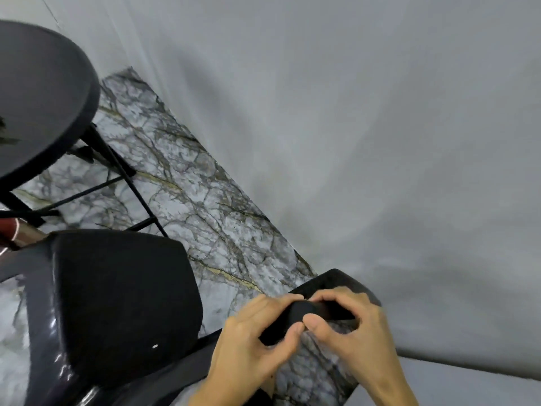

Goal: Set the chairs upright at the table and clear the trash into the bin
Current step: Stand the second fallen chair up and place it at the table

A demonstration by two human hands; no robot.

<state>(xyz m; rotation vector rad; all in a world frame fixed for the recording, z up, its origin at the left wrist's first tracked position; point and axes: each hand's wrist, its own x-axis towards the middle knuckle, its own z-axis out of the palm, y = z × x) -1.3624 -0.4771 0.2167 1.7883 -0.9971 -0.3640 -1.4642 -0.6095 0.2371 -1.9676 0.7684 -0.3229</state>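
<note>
A black chair (117,300) with a glossy padded seat fills the lower left of the head view, tilted in the picture. Its black backrest top (330,284) runs toward the lower right. My left hand (248,344) and my right hand (351,332) both grip that backrest edge, side by side, thumbs nearly touching. A round dark table (44,98) on thin black legs stands at the upper left. No trash or bin shows in the frame.
The floor (187,200) is grey marble with dark and gold veins. A plain grey wall (366,127) runs close along the right, right behind the backrest. A dark red object (10,232) peeks out at the left edge under the table.
</note>
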